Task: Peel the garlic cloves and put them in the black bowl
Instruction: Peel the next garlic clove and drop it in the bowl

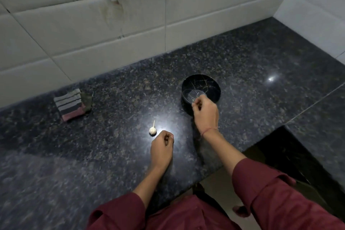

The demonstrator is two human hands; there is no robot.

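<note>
Holding our right hand [205, 110] over the near rim of the black bowl [209, 84], we are curling its fingers as if pinching a clove, yet seeing none. Our left hand [162, 144] is hovering, fingers curled in, just near-right of the garlic bulb [152, 130] on the granite counter [261, 117]; whether it is gripping anything we cannot tell. We are judging this a drop into the bowl; next we are needing a fresh clove off the bulb. Glare is obscuring the bowl's floor.
</note>
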